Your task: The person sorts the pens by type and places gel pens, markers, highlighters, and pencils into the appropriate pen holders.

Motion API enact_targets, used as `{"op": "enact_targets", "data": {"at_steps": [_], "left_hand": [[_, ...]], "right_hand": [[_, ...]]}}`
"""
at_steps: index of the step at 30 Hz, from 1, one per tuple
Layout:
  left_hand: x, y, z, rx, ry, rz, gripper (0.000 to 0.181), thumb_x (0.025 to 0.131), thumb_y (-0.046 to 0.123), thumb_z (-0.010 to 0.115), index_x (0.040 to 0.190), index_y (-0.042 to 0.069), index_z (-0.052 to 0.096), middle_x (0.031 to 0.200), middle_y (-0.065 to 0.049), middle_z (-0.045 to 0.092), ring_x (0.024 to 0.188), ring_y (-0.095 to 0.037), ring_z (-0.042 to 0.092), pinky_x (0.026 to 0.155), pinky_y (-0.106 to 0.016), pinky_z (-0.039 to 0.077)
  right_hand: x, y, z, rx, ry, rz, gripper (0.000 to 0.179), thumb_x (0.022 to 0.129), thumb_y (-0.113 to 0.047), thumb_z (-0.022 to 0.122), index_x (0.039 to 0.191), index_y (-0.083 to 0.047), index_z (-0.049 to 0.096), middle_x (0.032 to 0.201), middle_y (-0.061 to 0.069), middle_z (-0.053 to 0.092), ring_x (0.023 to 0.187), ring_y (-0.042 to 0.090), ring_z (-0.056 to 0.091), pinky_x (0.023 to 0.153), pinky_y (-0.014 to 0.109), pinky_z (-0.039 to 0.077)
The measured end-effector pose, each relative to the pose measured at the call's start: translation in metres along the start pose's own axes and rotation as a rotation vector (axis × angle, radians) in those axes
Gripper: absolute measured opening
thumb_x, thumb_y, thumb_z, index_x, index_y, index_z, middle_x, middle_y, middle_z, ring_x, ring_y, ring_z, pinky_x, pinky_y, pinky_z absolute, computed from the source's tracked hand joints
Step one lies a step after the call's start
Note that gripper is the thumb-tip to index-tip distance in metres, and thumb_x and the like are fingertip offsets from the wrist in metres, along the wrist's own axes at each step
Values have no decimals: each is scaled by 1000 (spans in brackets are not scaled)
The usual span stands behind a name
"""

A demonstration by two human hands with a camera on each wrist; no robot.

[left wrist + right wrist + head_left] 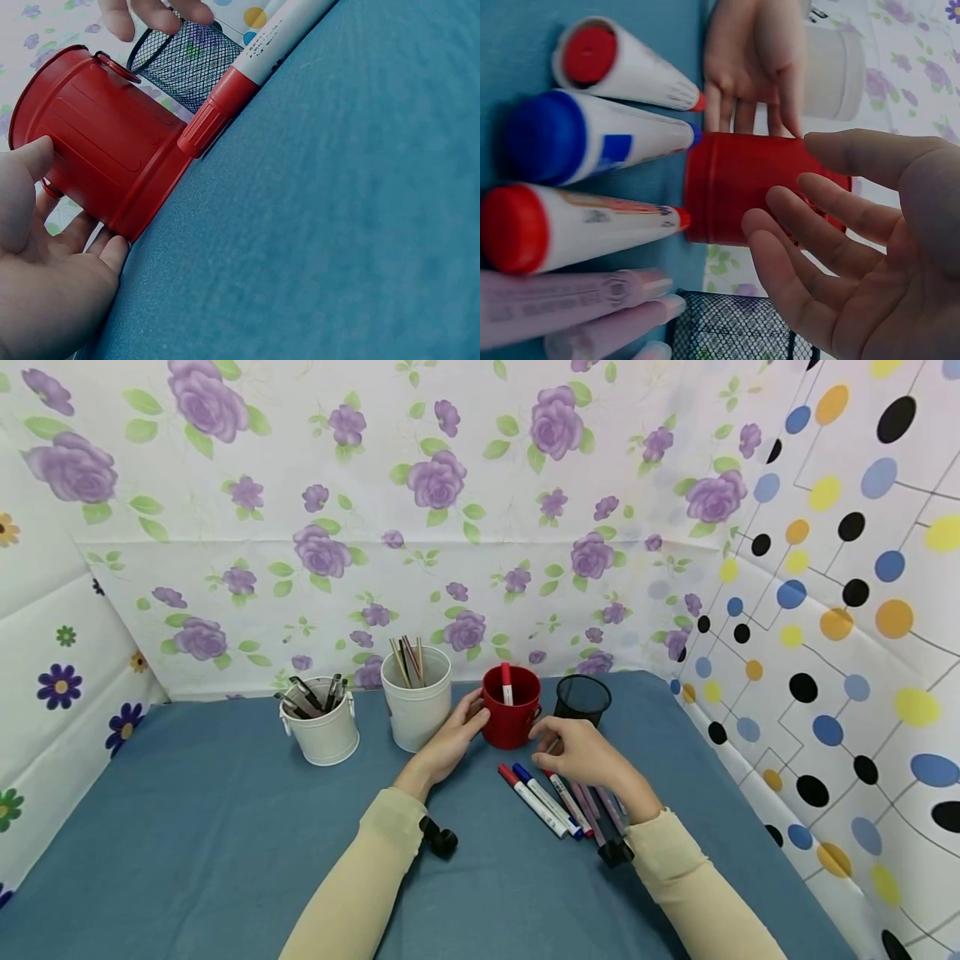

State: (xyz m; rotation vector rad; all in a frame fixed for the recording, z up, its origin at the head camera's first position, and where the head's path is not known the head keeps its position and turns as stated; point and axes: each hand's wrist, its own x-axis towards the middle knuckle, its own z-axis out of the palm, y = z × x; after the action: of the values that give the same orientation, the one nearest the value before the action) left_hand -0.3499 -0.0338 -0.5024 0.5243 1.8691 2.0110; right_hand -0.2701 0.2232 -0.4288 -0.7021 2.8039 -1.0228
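Note:
A red bucket (512, 727) stands upright on the cloth with one red-capped marker (507, 687) upright inside it. My left hand (450, 739) holds the bucket's left side, the thumb (37, 159) on the near wall and the fingers round behind. Just right of the bucket hovers my right hand (579, 752), its loosely bent fingers (780, 259) holding nothing. Below that hand lie a red marker (532, 800), a blue marker (547, 799) and another red marker (567, 803), side by side. Several pale purple pens (587, 806) lie to their right, partly hidden by the right forearm.
A black mesh cup (583, 695) stands behind the right hand. Left of the bucket are a white container (417, 718) with thin sticks and a smaller white bucket (322, 737) full of pens. Blue cloth (225, 835) covers the table; patterned sheets hang behind and at both sides.

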Motion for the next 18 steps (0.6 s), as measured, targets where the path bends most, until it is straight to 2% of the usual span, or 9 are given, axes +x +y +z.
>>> {"op": "enact_targets", "data": {"at_steps": [4,9,18], "left_hand": [[-1,0,0,5,11,-8,61,116,36,48,170,25,21,173,-4,25,161,-23,21,134,-49,20],[-2,-1,0,6,10,-4,62,116,36,48,170,25,20,173,-4,24,161,-24,20,134,-49,19],[-1,0,0,3,9,-3,61,116,35,48,170,25,21,172,-4,26,161,-23,21,134,-48,20]], "right_hand": [[-2,1,8,-46,-34,13,32,98,-16,79,127,-3,71,101,3,75,83,17,71,75,36,65],[-1,1,15,-101,-87,35,35,96,-17,82,126,-4,72,96,2,74,75,11,67,70,32,63],[-2,-3,22,-154,-103,34,34,92,-15,84,122,-3,74,89,1,71,74,11,61,70,31,61]]}}
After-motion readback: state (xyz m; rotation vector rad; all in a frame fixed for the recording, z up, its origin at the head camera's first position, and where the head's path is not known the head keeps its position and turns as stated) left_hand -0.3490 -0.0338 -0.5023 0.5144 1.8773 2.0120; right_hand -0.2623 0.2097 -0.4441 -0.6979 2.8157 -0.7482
